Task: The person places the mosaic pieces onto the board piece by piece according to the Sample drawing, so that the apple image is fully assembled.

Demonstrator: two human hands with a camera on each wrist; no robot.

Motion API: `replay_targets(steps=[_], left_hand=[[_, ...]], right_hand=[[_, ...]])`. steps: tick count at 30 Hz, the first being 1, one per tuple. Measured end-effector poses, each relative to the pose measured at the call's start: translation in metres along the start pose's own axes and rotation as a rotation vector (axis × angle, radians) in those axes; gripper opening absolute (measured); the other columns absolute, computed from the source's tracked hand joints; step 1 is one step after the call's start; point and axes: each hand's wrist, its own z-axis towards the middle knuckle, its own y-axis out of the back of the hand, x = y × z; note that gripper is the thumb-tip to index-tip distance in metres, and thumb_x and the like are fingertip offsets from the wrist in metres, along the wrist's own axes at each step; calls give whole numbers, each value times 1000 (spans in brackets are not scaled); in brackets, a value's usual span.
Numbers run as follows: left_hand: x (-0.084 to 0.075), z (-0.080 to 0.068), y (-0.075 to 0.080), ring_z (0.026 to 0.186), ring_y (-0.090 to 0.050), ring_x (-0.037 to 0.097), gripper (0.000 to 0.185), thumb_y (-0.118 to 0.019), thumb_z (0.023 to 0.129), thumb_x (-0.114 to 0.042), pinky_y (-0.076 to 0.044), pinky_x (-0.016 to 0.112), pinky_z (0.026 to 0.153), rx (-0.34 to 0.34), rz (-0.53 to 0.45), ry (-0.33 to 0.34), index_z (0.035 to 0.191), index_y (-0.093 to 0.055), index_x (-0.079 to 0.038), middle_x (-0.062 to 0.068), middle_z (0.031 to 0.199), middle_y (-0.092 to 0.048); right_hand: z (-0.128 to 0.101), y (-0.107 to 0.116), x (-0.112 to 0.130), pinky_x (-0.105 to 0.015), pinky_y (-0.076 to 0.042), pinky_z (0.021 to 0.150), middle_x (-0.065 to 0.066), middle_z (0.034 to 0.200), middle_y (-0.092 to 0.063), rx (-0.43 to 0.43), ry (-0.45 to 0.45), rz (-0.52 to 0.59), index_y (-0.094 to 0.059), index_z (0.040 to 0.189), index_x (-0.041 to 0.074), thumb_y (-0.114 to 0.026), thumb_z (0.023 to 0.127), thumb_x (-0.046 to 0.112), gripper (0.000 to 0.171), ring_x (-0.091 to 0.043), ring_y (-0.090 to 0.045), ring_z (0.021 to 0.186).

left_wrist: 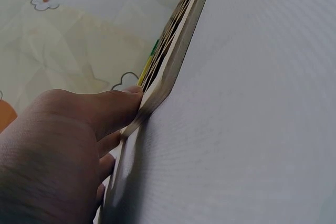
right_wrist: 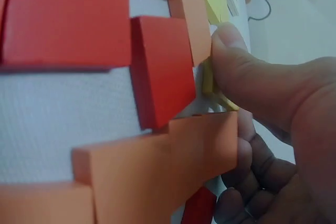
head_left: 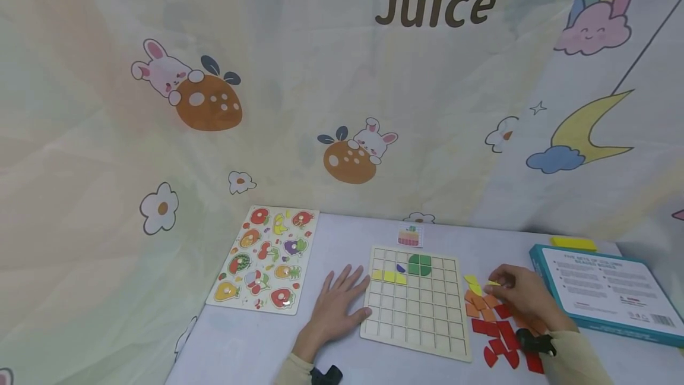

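While the fruit puzzle (head_left: 264,259) lies untouched at the far left of the white table (head_left: 240,343), the left hand (head_left: 338,305) rests flat just beside it to the right, fingers spread and straight, holding nothing. Its thumb presses against the left edge of the wooden grid board (head_left: 422,319), which the left wrist view confirms: the thumb tip touches the board's side where it meets the table. On the board, yellow tiles (head_left: 389,277) sit in a short row with green tiles (head_left: 420,264) up and to their right; most cells are bare. A small pattern card (head_left: 409,236) lies just beyond the board's far edge.

Right of the board comes the loose pile: orange pieces (head_left: 479,305) nearer the board, red pieces (head_left: 502,337) toward the person. The right hand (head_left: 521,296) sits over the pile's far right side, thumb and curled fingers pinching a thin yellow piece (right_wrist: 208,83). That piece lies to the right of the board, so the open cells lie leftward from the grip, and the right hand is plainly the nearer one. A teal box (head_left: 609,290) stands at the far right.
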Motion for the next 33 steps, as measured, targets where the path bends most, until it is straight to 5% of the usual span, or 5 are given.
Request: replay_targets(steps=[7, 16, 22, 28, 33], left_hand=[[1, 1, 0, 164, -24, 28, 69, -56, 101, -61, -14, 63, 133, 14, 2, 13, 161, -48, -28, -4, 174, -33], [1, 0, 1, 165, -23, 27, 69, -56, 100, -61, -14, 63, 133, 19, -5, 27, 161, -48, -28, -5, 174, -33], [1, -1, 0, 164, -25, 29, 69, -58, 100, -60, -15, 64, 132, 10, -10, 21, 160, -49, -27, -4, 174, -35], [0, 0, 0, 165, -23, 27, 69, -57, 100, -61, -14, 63, 133, 15, -8, 28, 160, -48, -28, -5, 174, -33], [1, 0, -1, 166, -20, 24, 69, -57, 100, -61, -12, 61, 134, 27, -3, 35, 161, -46, -30, -8, 175, -30]], right_hand=[[-4, 1, 1, -32, -52, 70, -6, 95, -67, 1, 36, -4, -72, 115, 4, -87, 87, 39, 47, -22, -59, 90], [-9, -8, 11, -67, -58, 97, -27, 140, -63, -59, 175, 24, -67, 138, 6, -83, 92, 22, 52, -49, -59, 124], [-2, -15, 20, -65, -58, 100, -17, 133, -66, -1, 293, 30, -75, 130, 12, -74, 95, 3, 37, -39, -60, 122], [4, -17, 20, -59, -61, 97, -10, 122, -68, -7, 260, -25, -80, 107, 18, -77, 94, 4, 20, -31, -62, 114], [3, -16, 19, -55, -64, 92, -11, 119, -69, -10, 195, -41, -78, 111, 14, -81, 91, 6, 21, -29, -64, 108]])
